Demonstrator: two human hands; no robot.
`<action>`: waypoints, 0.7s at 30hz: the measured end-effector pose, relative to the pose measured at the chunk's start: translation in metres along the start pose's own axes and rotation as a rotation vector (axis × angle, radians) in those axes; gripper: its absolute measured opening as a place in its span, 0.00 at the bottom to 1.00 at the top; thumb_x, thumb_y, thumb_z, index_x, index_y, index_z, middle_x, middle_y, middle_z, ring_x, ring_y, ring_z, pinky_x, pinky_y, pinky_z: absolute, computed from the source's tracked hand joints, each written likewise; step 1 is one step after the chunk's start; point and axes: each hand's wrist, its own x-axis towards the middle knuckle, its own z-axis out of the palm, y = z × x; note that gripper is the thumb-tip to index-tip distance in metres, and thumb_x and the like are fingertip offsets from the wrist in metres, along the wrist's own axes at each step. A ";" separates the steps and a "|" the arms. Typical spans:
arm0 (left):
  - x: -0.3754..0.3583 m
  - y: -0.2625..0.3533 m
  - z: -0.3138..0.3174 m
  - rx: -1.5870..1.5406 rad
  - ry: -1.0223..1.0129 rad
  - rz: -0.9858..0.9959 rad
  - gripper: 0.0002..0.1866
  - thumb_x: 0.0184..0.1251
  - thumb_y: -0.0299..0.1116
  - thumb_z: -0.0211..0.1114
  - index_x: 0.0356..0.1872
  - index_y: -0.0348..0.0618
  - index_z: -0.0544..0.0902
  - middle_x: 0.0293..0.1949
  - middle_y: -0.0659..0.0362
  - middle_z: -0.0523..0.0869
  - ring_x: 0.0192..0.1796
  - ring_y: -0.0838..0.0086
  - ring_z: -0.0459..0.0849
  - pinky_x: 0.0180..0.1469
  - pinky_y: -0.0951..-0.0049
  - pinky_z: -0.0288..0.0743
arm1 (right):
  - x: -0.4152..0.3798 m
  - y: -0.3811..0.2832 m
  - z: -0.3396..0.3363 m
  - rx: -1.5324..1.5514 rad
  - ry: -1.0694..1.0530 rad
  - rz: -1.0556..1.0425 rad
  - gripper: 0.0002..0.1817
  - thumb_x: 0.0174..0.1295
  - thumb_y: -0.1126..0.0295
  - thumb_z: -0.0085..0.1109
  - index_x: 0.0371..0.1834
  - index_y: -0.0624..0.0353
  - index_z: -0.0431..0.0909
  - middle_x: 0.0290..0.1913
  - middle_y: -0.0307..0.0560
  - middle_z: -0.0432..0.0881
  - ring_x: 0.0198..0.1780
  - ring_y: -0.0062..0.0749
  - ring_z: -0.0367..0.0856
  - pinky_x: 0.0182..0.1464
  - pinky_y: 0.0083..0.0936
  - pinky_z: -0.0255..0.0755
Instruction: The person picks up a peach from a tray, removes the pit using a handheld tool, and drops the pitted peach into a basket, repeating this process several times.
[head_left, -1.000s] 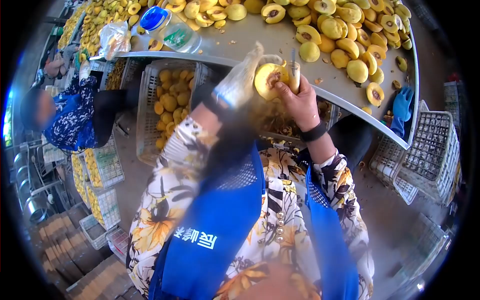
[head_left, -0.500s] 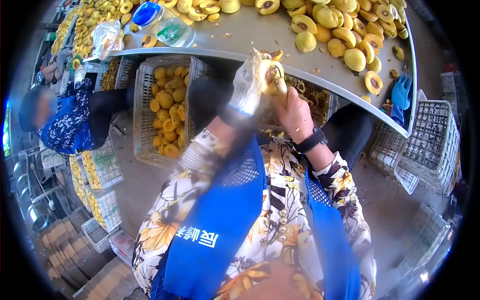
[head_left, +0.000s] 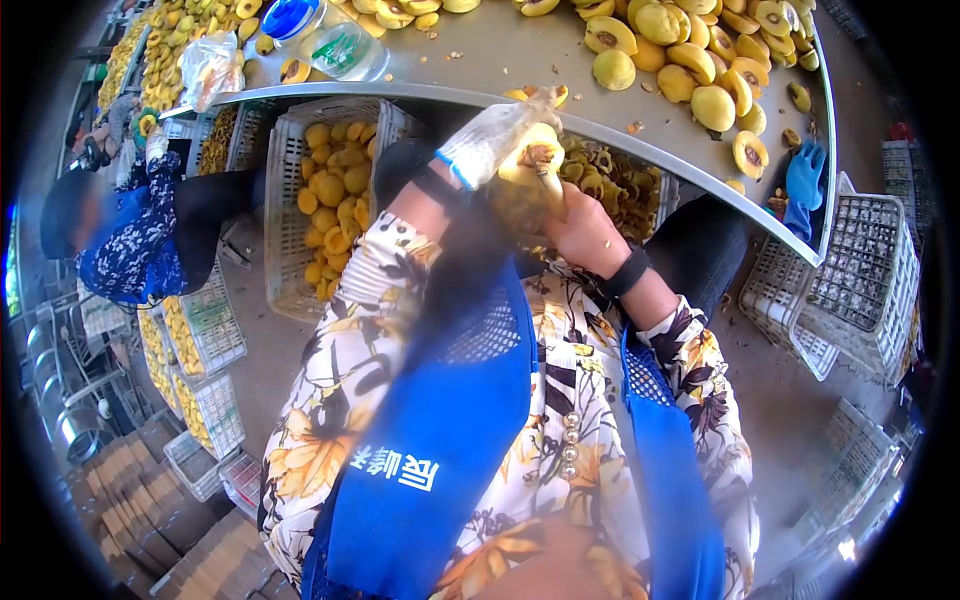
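Observation:
My left hand [head_left: 487, 142], in a whitish work glove, is closed around a halved yellow peach [head_left: 533, 155]. The cut face is turned up, with brown in its middle. Close against the fruit, my bare right hand [head_left: 585, 232] has its fingers wrapped round a pale yellow handle-like piece [head_left: 551, 192]; its far end is hidden by the peach. Both hands are just in front of the table edge. Below them, a crate of brownish peach scraps [head_left: 610, 185] is partly covered by my hands.
Peach halves [head_left: 690, 65] are heaped on the metal table [head_left: 480, 60]. A blue-lidded jar [head_left: 335, 42] and plastic bag [head_left: 210, 68] lie at left, a blue glove [head_left: 803, 185] at right. A crate of peaches [head_left: 290, 220] stands by my left leg. Another person [head_left: 130, 240] sits farther left.
My left hand has tipped over and shifted slightly left, and the peach half has turned a little with it. My right hand has rolled, now showing more of its back, and sits slightly lower.

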 end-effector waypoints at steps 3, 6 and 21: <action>-0.017 0.011 0.014 -0.521 0.159 -0.023 0.17 0.67 0.41 0.53 0.46 0.37 0.76 0.42 0.55 0.82 0.44 0.73 0.80 0.49 0.76 0.72 | 0.007 -0.011 0.004 0.330 -0.005 0.453 0.11 0.57 0.68 0.52 0.34 0.65 0.67 0.22 0.46 0.77 0.14 0.26 0.71 0.17 0.23 0.67; -0.019 -0.014 0.032 -0.579 0.413 0.016 0.16 0.62 0.38 0.61 0.42 0.35 0.78 0.35 0.56 0.83 0.33 0.76 0.82 0.36 0.79 0.76 | 0.004 -0.007 0.025 0.520 0.049 0.530 0.08 0.58 0.69 0.49 0.33 0.63 0.67 0.21 0.41 0.74 0.11 0.18 0.66 0.11 0.16 0.60; -0.004 -0.031 0.039 -0.640 0.505 -0.163 0.10 0.57 0.32 0.65 0.33 0.34 0.80 0.26 0.57 0.82 0.24 0.77 0.80 0.24 0.80 0.75 | 0.003 -0.028 0.008 0.971 -0.071 0.897 0.06 0.53 0.77 0.47 0.35 0.58 0.67 0.18 0.36 0.65 0.11 0.18 0.60 0.11 0.17 0.55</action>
